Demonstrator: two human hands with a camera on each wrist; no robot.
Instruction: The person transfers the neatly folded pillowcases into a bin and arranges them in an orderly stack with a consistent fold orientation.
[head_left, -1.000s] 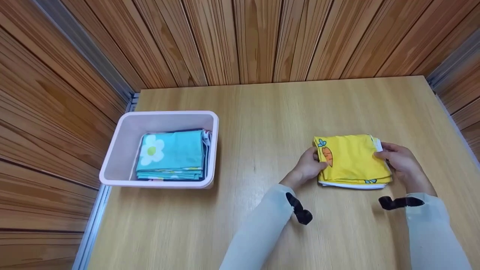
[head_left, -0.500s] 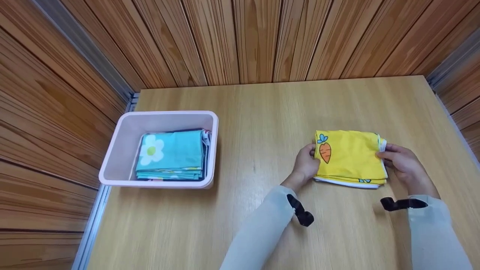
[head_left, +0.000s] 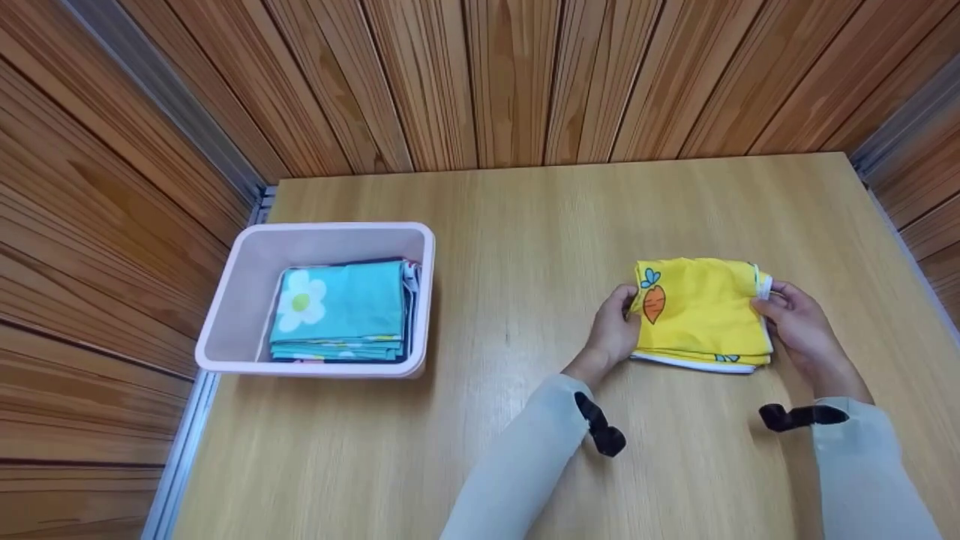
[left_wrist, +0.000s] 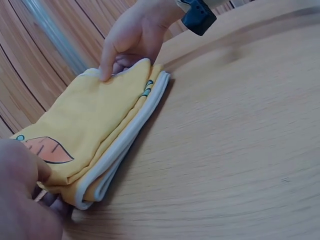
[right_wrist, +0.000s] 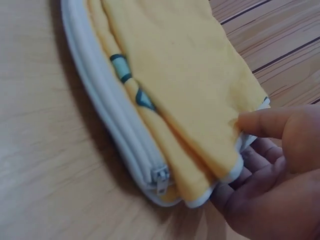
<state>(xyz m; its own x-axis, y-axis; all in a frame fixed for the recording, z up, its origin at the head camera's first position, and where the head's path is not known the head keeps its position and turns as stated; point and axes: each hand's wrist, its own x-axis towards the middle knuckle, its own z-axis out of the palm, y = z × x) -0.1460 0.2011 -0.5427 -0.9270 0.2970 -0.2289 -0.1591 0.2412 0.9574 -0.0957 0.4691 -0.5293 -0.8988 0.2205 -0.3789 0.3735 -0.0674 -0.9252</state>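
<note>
A folded yellow cloth [head_left: 701, 311] with a carrot print and a white zippered edge is held a little above the wooden table [head_left: 525, 247], right of centre. My left hand [head_left: 616, 330] grips its left end, thumb on top beside the carrot. My right hand [head_left: 791, 319] pinches its right end, thumb on top and fingers beneath. In the left wrist view the cloth [left_wrist: 95, 135] runs from my left hand [left_wrist: 22, 190] to the right hand [left_wrist: 132, 37]. The right wrist view shows the cloth's [right_wrist: 175, 85] zipper pull and my right hand [right_wrist: 270, 170] under its corner.
A pale pink bin [head_left: 240, 300] stands at the left of the table, holding a stack of folded cloths [head_left: 341, 307] with a turquoise flower-print one on top. Wooden plank walls [head_left: 510, 75] close in the table at the back and both sides.
Both hands have lifted the yellow cloth slightly and carried it a little away from me; its far edge now bulges upward. The bin has not moved.
</note>
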